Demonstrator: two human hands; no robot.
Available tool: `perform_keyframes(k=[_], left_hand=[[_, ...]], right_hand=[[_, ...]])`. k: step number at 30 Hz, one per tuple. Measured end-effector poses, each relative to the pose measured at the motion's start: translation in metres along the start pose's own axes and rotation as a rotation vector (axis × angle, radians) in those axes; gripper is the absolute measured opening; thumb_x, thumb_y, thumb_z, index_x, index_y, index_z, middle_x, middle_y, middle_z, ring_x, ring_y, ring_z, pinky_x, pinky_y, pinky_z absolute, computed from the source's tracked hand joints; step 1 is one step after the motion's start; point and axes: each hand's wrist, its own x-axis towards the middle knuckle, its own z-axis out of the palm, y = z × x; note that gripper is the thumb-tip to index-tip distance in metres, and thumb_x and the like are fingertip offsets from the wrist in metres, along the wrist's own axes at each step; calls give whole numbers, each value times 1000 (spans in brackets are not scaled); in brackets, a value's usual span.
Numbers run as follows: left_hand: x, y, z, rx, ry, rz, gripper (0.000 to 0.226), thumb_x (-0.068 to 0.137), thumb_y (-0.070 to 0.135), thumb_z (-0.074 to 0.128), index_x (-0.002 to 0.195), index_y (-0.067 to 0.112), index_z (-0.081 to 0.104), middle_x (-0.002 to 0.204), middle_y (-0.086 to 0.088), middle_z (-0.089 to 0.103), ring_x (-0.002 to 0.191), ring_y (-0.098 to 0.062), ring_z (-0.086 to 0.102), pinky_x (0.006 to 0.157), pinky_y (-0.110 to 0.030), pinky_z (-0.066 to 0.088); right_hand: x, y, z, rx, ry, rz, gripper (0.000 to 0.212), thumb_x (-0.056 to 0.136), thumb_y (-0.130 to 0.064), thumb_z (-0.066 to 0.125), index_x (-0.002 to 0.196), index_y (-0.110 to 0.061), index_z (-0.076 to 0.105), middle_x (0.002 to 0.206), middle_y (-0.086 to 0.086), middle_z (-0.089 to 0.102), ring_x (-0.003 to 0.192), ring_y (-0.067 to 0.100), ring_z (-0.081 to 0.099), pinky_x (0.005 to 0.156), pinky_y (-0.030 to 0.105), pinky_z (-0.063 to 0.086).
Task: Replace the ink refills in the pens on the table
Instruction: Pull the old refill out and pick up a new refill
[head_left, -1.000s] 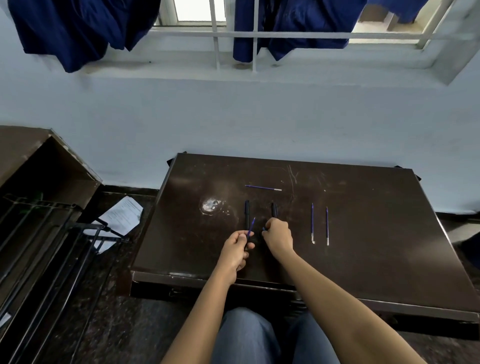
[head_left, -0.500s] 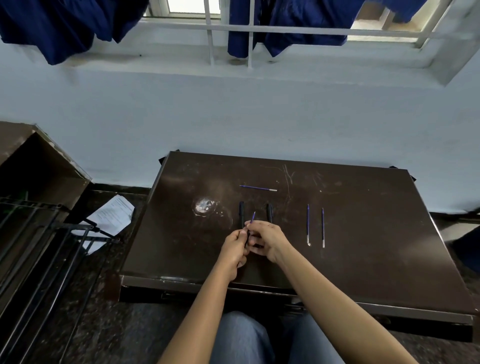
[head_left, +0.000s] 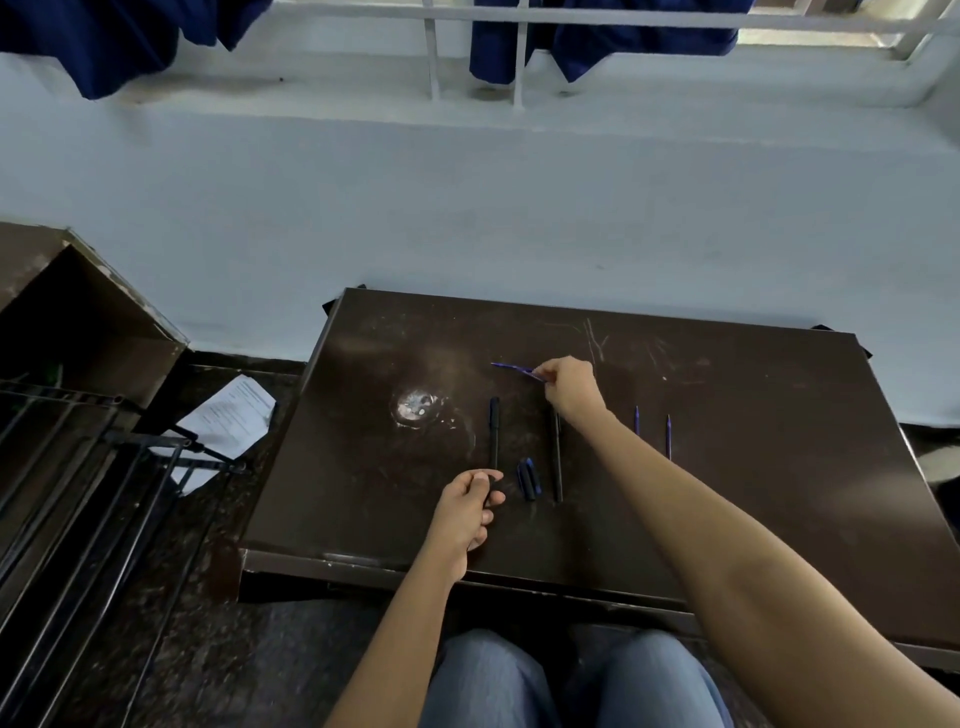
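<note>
My left hand is closed on a short black pen barrel near the table's front edge; most of the barrel is hidden by the fingers. Just beyond it lies a black pen. A small black and blue pen piece lies to its right, then a second black pen. My right hand is stretched to the far middle of the table, pinching a thin blue refill low over the surface. Two more blue refills lie parallel at the right, partly behind my forearm.
A shiny round scuff marks the tabletop at the left. On the floor to the left are a sheet of paper, a black metal rack and a brown box. The pale wall stands right behind the table.
My hands were together at the front with a blue refill sticking out of the barrel. My right hand has drawn the refill away and reached to the far middle; my left hand stayed put.
</note>
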Motion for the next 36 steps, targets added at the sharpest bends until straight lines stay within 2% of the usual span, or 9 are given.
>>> perform_keyframes(k=[5,9,11,17,24,30,36], left_hand=[[0,-6,3,-23,5,-1,24,102,24,41,106,15,63,75,0,56,49,-3,37,38,-15,24],[-4,-4,4,-45,5,-9,23,102,23,42,107,15,63,74,1,57,48,-3,38,37,-15,26],[24,-1,3,-28,10,-23,23,102,22,42,105,16,63,73,1,56,48,-3,38,37,-15,26],[25,12,7,-76,15,-28,22,102,21,42,103,17,63,72,1,56,49,-4,38,36,-14,26],[25,12,11,-83,2,-49,22,101,22,42,104,17,64,73,1,57,49,-3,39,37,-14,28],[21,12,14,-56,-21,-44,22,101,21,42,108,15,62,75,0,57,50,-4,38,38,-15,26],[19,12,15,-51,-29,-46,22,102,22,42,107,15,62,75,0,57,51,-4,38,38,-15,26]], right_hand=[[2,2,12,-173,27,-81,29,90,-2,54,110,-19,68,110,8,69,100,29,66,89,43,55],[0,1,23,-246,30,-134,24,91,-6,54,108,-18,65,107,9,69,100,31,63,89,44,52],[30,10,41,-225,47,-112,23,91,-8,56,108,-20,65,106,9,68,101,31,62,90,44,52],[37,-1,35,-161,103,-117,25,87,-6,58,105,-22,68,105,9,68,99,29,63,88,45,54],[40,-3,33,-204,132,-156,25,91,-10,54,109,-21,67,110,14,63,98,33,62,89,47,52],[47,0,28,-441,140,-280,32,95,-13,54,126,-16,60,126,8,60,119,29,46,97,40,41],[51,1,22,-526,89,-263,29,98,-14,48,124,-18,61,122,9,63,116,29,49,95,40,40]])
